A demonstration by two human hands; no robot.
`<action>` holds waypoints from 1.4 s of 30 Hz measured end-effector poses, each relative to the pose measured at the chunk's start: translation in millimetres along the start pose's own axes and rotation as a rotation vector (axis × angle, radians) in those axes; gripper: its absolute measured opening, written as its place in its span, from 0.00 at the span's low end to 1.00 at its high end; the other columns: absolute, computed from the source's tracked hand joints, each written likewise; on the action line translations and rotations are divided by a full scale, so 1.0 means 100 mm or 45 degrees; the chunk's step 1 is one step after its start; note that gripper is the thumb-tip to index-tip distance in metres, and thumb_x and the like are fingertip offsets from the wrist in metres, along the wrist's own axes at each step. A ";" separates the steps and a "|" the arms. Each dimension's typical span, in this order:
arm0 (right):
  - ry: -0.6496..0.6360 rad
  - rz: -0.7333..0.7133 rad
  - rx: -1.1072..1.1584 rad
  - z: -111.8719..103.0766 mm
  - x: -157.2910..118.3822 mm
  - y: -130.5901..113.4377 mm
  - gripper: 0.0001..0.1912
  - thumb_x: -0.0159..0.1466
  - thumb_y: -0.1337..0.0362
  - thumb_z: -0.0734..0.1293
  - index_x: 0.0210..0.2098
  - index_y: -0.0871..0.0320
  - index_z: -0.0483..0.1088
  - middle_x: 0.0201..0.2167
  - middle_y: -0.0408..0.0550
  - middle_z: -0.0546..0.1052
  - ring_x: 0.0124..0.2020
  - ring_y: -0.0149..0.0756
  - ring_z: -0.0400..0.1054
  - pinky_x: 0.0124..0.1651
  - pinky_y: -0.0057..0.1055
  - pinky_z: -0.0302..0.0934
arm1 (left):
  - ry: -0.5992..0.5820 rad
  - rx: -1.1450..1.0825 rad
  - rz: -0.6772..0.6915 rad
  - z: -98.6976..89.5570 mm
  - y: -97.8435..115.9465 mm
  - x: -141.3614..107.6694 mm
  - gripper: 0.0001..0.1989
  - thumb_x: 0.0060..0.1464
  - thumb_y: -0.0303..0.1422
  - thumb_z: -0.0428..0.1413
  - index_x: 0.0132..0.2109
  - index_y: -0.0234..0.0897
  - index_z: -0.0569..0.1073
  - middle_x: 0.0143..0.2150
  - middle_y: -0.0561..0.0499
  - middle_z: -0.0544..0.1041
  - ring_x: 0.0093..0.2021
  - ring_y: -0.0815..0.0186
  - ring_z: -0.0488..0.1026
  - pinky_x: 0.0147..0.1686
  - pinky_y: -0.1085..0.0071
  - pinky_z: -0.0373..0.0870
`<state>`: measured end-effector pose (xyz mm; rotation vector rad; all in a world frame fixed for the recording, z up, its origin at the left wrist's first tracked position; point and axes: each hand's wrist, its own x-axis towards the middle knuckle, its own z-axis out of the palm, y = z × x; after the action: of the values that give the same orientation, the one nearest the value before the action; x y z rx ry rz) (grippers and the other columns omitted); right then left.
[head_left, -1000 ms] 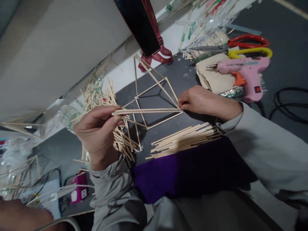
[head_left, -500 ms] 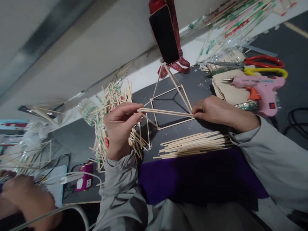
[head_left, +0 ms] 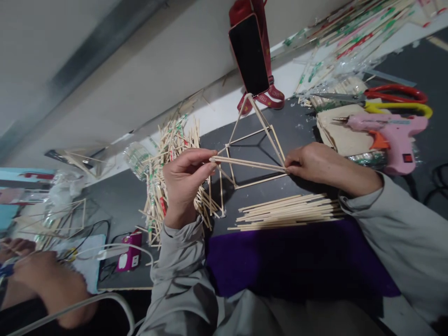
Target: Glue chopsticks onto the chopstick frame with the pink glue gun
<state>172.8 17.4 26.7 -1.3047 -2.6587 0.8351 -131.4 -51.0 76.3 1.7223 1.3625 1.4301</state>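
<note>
A frame of thin wooden sticks [head_left: 261, 181] stands on the dark table, with a raised peak near the phone. My left hand [head_left: 187, 182] pinches the whitish left tip of its long doubled sticks. At the other end of those sticks, my right hand [head_left: 308, 165] has its fingers closed on the frame's right corner. A row of loose sticks [head_left: 287, 212] lies just below the frame, beside a purple cloth [head_left: 280, 261].
A pink glue gun [head_left: 392, 130], scissors [head_left: 399, 102] and a cloth pad lie at right. A phone [head_left: 249, 53] stands behind. Piled sticks [head_left: 157, 186] and a magenta box [head_left: 129, 252] are left; another person's hands [head_left: 45, 270] are at lower left.
The whole view has shifted, so the table things sit farther right. My hands keep the same hold on the frame. The other person's hands at lower left show more.
</note>
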 end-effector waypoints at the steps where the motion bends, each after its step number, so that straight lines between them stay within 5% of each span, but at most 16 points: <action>1: 0.002 0.000 0.003 0.00 0.00 -0.01 0.13 0.64 0.61 0.62 0.36 0.54 0.79 0.31 0.47 0.81 0.31 0.36 0.71 0.34 0.32 0.54 | 0.001 -0.002 0.007 0.00 0.00 0.01 0.11 0.49 0.30 0.71 0.42 0.45 0.84 0.39 0.51 0.82 0.33 0.69 0.80 0.27 0.78 0.77; 15: -0.068 -0.019 0.034 0.07 0.02 -0.04 0.09 0.63 0.59 0.63 0.33 0.55 0.73 0.27 0.45 0.76 0.28 0.34 0.66 0.31 0.30 0.48 | -0.048 0.010 0.118 -0.07 -0.06 0.09 0.12 0.49 0.28 0.70 0.42 0.46 0.85 0.40 0.51 0.83 0.35 0.68 0.79 0.28 0.76 0.76; 24: -0.103 -0.084 0.051 0.17 0.01 -0.09 0.10 0.64 0.59 0.61 0.31 0.54 0.72 0.26 0.46 0.76 0.26 0.35 0.63 0.30 0.30 0.46 | -0.138 0.019 0.237 -0.18 -0.10 0.17 0.11 0.49 0.31 0.71 0.41 0.46 0.84 0.38 0.51 0.84 0.39 0.66 0.80 0.38 0.71 0.77; 33: -0.109 -0.172 0.117 0.33 0.00 -0.07 0.09 0.64 0.61 0.63 0.29 0.54 0.71 0.25 0.46 0.77 0.24 0.33 0.64 0.28 0.30 0.47 | -0.107 0.070 0.150 -0.23 -0.12 0.16 0.10 0.46 0.40 0.72 0.38 0.48 0.84 0.35 0.50 0.82 0.36 0.63 0.80 0.36 0.65 0.79; 42: -0.122 -0.181 0.129 0.33 0.02 -0.03 0.10 0.64 0.60 0.63 0.28 0.54 0.72 0.23 0.45 0.75 0.22 0.32 0.62 0.27 0.30 0.47 | -0.143 0.023 0.159 -0.21 -0.10 0.16 0.09 0.48 0.37 0.71 0.39 0.49 0.84 0.36 0.50 0.83 0.37 0.65 0.80 0.37 0.68 0.79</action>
<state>159.7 2.4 -0.3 -1.0653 -2.7024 1.0210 -155.6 -36.9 80.6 1.8985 1.2315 1.3676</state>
